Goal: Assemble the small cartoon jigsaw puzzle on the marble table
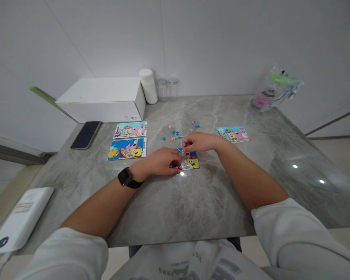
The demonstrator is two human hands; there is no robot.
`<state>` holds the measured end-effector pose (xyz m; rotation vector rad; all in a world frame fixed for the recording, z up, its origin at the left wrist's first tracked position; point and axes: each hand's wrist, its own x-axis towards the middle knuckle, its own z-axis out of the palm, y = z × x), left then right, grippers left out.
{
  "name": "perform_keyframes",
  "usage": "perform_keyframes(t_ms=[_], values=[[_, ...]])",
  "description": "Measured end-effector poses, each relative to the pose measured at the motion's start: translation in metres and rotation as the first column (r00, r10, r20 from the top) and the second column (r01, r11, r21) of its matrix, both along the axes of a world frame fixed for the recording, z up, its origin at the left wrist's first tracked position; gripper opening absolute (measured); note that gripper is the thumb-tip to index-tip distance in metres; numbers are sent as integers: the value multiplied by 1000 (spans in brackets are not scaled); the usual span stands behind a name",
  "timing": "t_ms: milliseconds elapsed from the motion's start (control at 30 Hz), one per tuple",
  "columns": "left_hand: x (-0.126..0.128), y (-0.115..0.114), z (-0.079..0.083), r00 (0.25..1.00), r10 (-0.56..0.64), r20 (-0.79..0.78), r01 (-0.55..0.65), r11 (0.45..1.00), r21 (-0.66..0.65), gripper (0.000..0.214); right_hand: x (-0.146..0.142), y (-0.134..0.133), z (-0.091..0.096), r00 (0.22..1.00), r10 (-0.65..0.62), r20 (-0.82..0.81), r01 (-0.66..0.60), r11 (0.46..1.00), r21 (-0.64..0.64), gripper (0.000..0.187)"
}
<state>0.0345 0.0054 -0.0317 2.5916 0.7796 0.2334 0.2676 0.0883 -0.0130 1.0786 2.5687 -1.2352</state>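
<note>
A partly assembled jigsaw puzzle (193,162) with yellow and pink cartoon figures lies flat on the table in front of me. My left hand (165,160) rests at its left side, fingers curled over that edge and covering part of the picture. At the upper edge, my right hand (198,142) has thumb and fingers pinched together; what sits between the tips is too small to make out. Beyond the hands, several loose jigsaw pieces (175,133) in blue and pink are scattered on the table.
The grey marbled table (204,206) carries two picture cards (127,149) and a phone (86,135) to the left. Another card (234,134) lies right. Along the back stand a white box (102,95), a white bottle (148,86), clear jars (172,89) and a plastic bag (275,91). A white device (23,217) sits near left.
</note>
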Motion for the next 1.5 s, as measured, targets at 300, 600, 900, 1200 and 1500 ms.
perform_keyframes(t_ms=[300,600,900,1200,1500], values=[[0,-1,0,1000,-10,21,10,1000,5,13,1,1,1,1000,0,7,0,1000,16,18],[1,-1,-1,1000,-7,13,7,1000,-11,12,3,2,2,1000,-6,14,5,1000,8,17],[-3,5,-2,995,60,77,-57,997,-46,15,6,4,2,999,-14,32,13,1000,18,19],[-4,13,-14,961,254,106,-265,958,113,14,6,5,0,999,-31,37,30,999,16,20],[-3,10,-16,957,253,139,-278,938,207,22,4,4,-2,997,-21,-75,9,988,-153,18]])
